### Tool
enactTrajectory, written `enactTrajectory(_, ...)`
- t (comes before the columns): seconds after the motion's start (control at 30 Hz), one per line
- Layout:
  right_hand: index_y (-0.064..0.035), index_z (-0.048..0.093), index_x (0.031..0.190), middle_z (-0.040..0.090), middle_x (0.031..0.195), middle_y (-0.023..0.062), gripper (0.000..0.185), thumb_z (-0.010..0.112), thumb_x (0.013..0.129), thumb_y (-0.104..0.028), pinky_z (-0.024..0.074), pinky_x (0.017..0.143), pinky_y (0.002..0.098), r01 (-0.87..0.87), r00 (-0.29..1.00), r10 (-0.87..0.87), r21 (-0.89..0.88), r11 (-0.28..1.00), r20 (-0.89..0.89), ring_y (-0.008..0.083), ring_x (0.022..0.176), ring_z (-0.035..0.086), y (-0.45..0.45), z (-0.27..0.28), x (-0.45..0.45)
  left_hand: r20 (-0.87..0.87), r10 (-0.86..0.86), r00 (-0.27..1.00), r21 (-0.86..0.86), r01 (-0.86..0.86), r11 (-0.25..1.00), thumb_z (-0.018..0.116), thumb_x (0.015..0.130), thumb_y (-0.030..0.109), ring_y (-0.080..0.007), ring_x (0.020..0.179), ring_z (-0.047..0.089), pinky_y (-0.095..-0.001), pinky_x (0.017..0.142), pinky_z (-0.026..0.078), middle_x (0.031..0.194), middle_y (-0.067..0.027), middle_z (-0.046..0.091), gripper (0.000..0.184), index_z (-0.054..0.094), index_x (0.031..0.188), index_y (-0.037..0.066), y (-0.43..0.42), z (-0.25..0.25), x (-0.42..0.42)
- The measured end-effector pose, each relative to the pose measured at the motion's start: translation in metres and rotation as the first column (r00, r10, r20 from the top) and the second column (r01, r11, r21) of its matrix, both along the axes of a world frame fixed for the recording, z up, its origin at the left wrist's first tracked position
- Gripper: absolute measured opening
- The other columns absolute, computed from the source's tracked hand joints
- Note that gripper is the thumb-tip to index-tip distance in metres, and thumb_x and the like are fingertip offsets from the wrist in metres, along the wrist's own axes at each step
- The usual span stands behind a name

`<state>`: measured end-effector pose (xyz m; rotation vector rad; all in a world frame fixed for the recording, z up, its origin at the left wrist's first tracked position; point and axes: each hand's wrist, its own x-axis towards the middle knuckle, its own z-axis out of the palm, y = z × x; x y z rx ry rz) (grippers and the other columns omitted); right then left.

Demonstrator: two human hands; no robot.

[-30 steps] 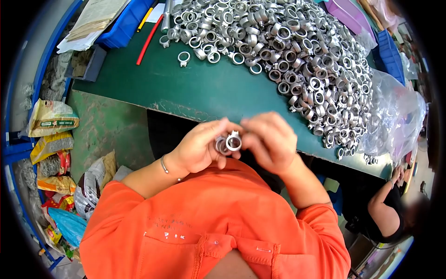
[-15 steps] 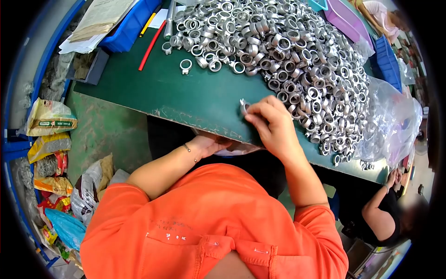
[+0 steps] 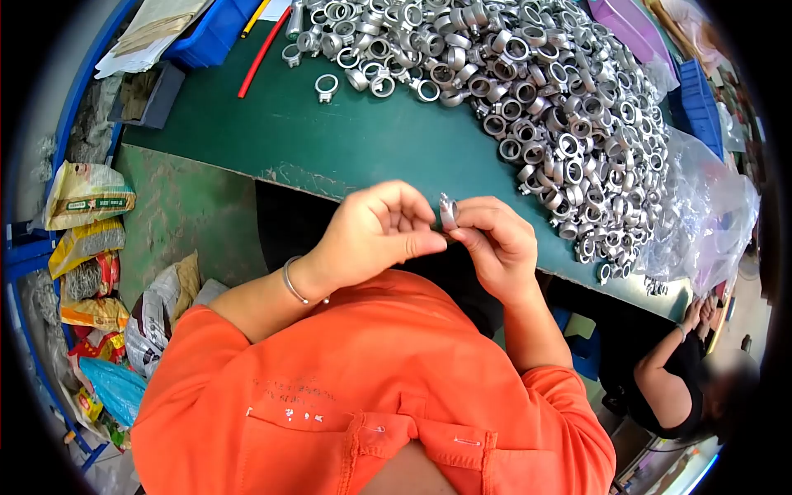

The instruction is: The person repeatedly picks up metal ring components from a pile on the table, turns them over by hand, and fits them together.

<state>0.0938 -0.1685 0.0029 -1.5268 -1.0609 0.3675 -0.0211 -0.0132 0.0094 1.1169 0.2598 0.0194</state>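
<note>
My right hand (image 3: 497, 247) pinches a small silver metal ring clamp (image 3: 448, 213) between thumb and fingers, in front of the table edge. The clamp stands on edge, with its lug pointing up. Close on its left is my left hand (image 3: 381, 224), its fingers curled inward and the thumb stretched toward the clamp. Whatever lies inside those curled fingers, if anything, is hidden. A big heap of similar ring clamps (image 3: 569, 148) covers the right and back of the green table (image 3: 247, 140). One single clamp (image 3: 326, 87) lies apart, left of the heap.
A red pen (image 3: 264, 54) and blue bin (image 3: 219, 33) are at the back left. Clear plastic bag (image 3: 701, 206) lies right of the heap. Bags (image 3: 91, 198) stand on the left. A person in black (image 3: 672, 375) sits at the right.
My left hand has come up from below the table edge to beside the clamp. My right hand has brought the clamp off the tabletop, toward my body. The view has shifted slightly.
</note>
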Motion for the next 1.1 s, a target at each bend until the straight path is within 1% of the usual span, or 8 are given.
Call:
enactTrajectory(0.17,-0.0027,0.062,0.087,0.06,0.089,0.0111,0.02,0.064,0.071,0.009,0.0501,0.062,0.0294,0.058,0.916,-0.05,-0.008,0.998,0.398,0.0236,0.074,0.06,-0.005,-0.002,-0.005,0.083,0.118,0.99,0.055,-0.123,0.991,0.067,0.079,0.0,-0.0053,0.069,0.057,-0.0177,0.06,0.048,0.079,-0.0023,0.06,0.015,0.056,0.089,-0.001,-0.006,0.001,0.002)
enactTrajectory(0.43,-0.0009,0.061,0.085,0.06,0.088,0.0125,0.028,0.067,0.06,0.012,0.0491,0.059,0.0285,0.139,0.92,-0.189,0.164,0.977,0.344,0.0224,0.072,0.059,-0.006,-0.001,-0.01,0.189,0.157,0.969,0.22,-0.197,0.955,0.06,0.082,-0.005,-0.0106,0.072,0.059,-0.0215,0.063,0.05,0.087,-0.008,0.061,0.013,0.058,0.094,-0.005,-0.008,-0.002,0.0)
enactTrajectory(0.53,0.0001,0.061,0.08,0.062,0.089,0.0118,0.023,0.066,0.058,0.006,0.0484,0.058,0.0294,0.04,0.821,-0.149,0.205,0.978,0.551,0.0237,0.068,0.057,-0.005,0.006,-0.009,0.08,0.131,0.988,0.134,-0.141,0.981,0.054,0.089,0.004,-0.0131,0.077,0.061,-0.0235,0.066,0.052,0.093,-0.0097,0.061,0.015,0.058,0.1,-0.005,-0.008,-0.004,0.002)
enactTrajectory(0.63,-0.0001,0.063,0.082,0.062,0.09,0.0103,0.023,0.066,0.059,0.001,0.0494,0.062,0.0313,-0.108,0.84,-0.009,0.184,0.977,0.543,0.0247,0.073,0.06,-0.001,0.009,-0.014,-0.099,-0.045,0.994,-0.423,-0.001,0.906,0.039,0.097,0.021,-0.016,0.083,0.062,-0.0259,0.066,0.054,0.096,-0.0106,0.061,0.031,0.055,0.11,-0.003,-0.006,-0.004,0.004)
enactTrajectory(0.73,-0.0015,0.062,0.083,0.06,0.085,0.0103,0.018,0.066,0.065,0.001,0.0462,0.067,0.0346,0.182,0.716,-0.224,0.133,0.974,0.662,0.0264,0.075,0.058,-0.009,0.019,0.009,-0.17,-0.086,0.982,-0.462,-0.003,0.887,0.043,0.095,0.017,-0.0113,0.072,0.057,-0.022,0.054,0.048,0.085,-0.0058,0.058,0.022,0.054,0.106,0.001,-0.007,0.001,0.007)
enactTrajectory(0.83,-0.0037,0.061,0.084,0.057,0.083,0.0082,0.013,0.066,0.072,-0.004,0.039,0.07,0.0376,0.657,0.374,-0.518,0.175,0.734,0.77,0.0269,0.077,0.053,-0.011,0.029,0.047,-0.127,-0.1,0.987,-0.398,0.042,0.916,0.049,0.092,0.013,-0.0066,0.059,0.045,-0.019,0.045,0.035,0.074,-0.0008,0.05,0.009,0.052,0.096,0.004,-0.007,-0.001,0.003)
enactTrajectory(0.9,-0.0067,0.062,0.086,0.056,0.085,0.0064,0.012,0.065,0.075,-0.007,0.0375,0.07,0.0374,0.763,0.356,-0.414,-0.005,0.646,0.838,0.0265,0.078,0.051,-0.019,0.033,0.062,-0.146,-0.122,0.982,-0.303,0.073,0.95,0.054,0.089,0.009,-0.0048,0.054,0.035,-0.0185,0.043,0.026,0.067,0.0018,0.041,0.005,0.049,0.088,0.007,-0.009,0.003,0.004)
enactTrajectory(1.1,-0.006,0.062,0.084,0.058,0.092,0.0062,0.009,0.062,0.075,-0.003,0.0372,0.076,0.0367,0.749,0.377,-0.272,-0.119,0.651,0.885,0.0252,0.086,0.053,-0.024,0.045,0.067,-0.121,-0.113,0.986,-0.22,0.085,0.972,0.056,0.087,0.006,-0.0036,0.05,0.036,-0.0179,0.043,0.03,0.061,0.0027,0.043,0.004,0.052,0.087,0.005,-0.011,0.005,0.005)
